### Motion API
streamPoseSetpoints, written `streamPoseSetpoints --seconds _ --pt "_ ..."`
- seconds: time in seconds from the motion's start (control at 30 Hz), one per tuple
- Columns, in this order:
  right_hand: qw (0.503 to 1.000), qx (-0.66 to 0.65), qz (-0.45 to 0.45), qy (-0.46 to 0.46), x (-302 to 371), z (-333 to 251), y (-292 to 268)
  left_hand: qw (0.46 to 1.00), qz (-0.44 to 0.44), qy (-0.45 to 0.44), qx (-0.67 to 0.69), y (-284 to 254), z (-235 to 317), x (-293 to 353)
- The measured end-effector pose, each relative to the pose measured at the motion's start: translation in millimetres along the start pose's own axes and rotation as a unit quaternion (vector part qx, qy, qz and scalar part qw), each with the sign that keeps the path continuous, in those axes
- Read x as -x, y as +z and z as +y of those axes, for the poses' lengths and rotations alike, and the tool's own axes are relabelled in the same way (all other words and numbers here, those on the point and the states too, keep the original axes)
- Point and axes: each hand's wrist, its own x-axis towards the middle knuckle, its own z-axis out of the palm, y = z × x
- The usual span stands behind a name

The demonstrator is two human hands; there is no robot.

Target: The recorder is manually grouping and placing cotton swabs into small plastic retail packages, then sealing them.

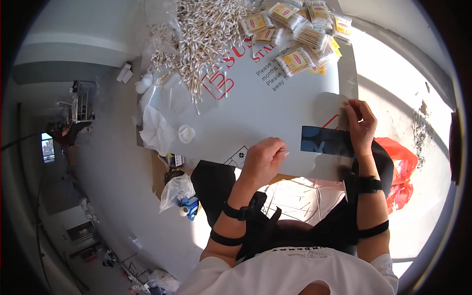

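Observation:
My left hand [264, 161] is over the near edge of the board-topped table [255, 115], its thumb and fingers pinched together. Something small and pale shows at the fingertips, too small to name. Closer to the right edge, my right hand [362, 123] is closed in a pinch too; what it grips, if anything, cannot be made out. Beside that wrist lies a dark blue rectangular piece [324, 140]. A big heap of loose cotton swabs [206, 37] covers the far left of the board. Packs of cotton swabs [296, 61] with yellow labels are piled at the far right.
Crumpled clear plastic and white tissue [156, 129] line the board's left edge, near a small white round piece [186, 133]. Scattered swabs [295, 199] lie below the near edge, between my legs. A red plastic bag [400, 172] stands on the right, a blue-and-white object [189, 208] at lower left.

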Motion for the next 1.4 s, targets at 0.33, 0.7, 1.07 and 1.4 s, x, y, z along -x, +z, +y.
streamPoseSetpoints --seconds 0.33,0.7,1.07,1.4 --pt "0.978 0.196 -0.026 -0.059 38 -24 29 0.932 0.320 -0.166 -0.040 -189 -129 25" --pt "0.981 0.192 0.003 -0.035 59 -34 41 0.935 0.126 -0.002 -0.331 -159 -106 -34" --pt "0.987 0.014 -0.155 0.027 66 -84 130 0.947 0.053 -0.057 -0.313 -72 -79 9" --pt "0.978 0.125 -0.165 -0.014 34 -118 239 0.952 0.271 -0.004 -0.141 -109 -81 32"
